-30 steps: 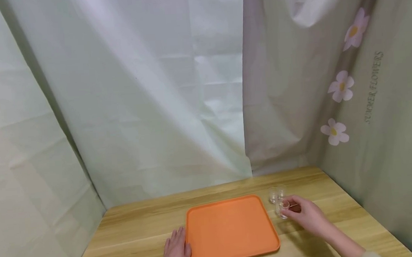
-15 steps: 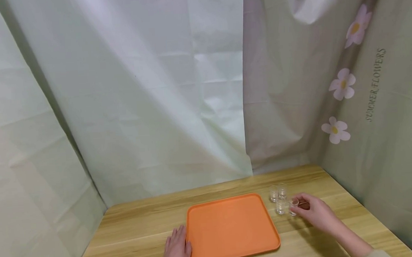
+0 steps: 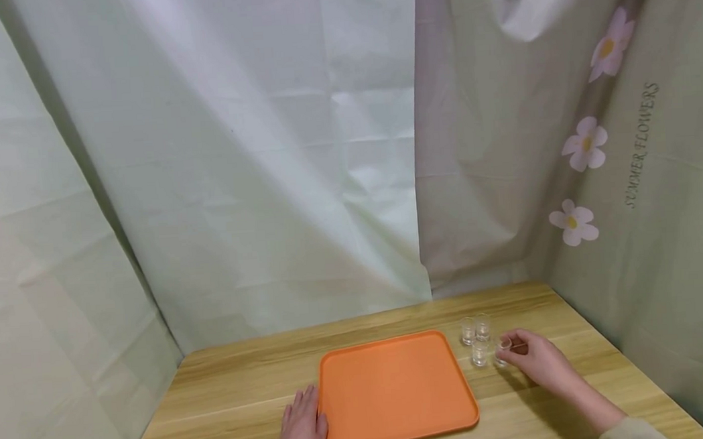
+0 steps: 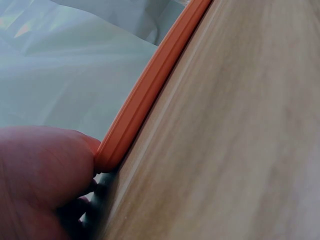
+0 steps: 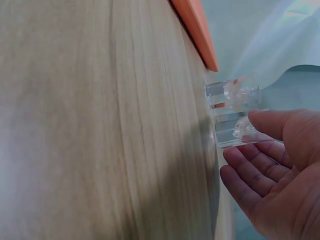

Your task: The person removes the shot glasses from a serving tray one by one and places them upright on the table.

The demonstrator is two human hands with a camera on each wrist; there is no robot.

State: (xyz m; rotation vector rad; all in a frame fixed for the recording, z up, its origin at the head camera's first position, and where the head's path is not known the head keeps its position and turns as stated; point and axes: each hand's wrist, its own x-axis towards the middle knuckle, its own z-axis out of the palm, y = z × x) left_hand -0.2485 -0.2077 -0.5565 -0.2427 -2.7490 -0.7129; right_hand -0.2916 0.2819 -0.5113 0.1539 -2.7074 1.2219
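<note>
My right hand [image 3: 535, 359] pinches a small clear shot glass [image 5: 227, 134] between thumb and fingers, right of the tray. This glass stands upright, its base at the wooden tabletop. Just left of it is a second shot glass [image 3: 479, 355]. Two more, a left one [image 3: 468, 332] and a right one [image 3: 482, 328], stand close together behind. My left hand [image 3: 300, 427] lies along the left side of an orange tray [image 3: 395, 391], fingers straight, thumb at the rim. In the left wrist view, the base of the thumb meets the tray's corner [image 4: 107, 160].
The wooden table [image 3: 230, 401] carries the tray in its middle. Pale curtains [image 3: 265, 184] close in the back and both sides, the right one printed with flowers [image 3: 573, 223]. The table's right edge runs beyond the right hand.
My right hand has shifted slightly right, and the glass in it now shows apart from the other three. During the last half second it barely moves. The left hand and tray stay put.
</note>
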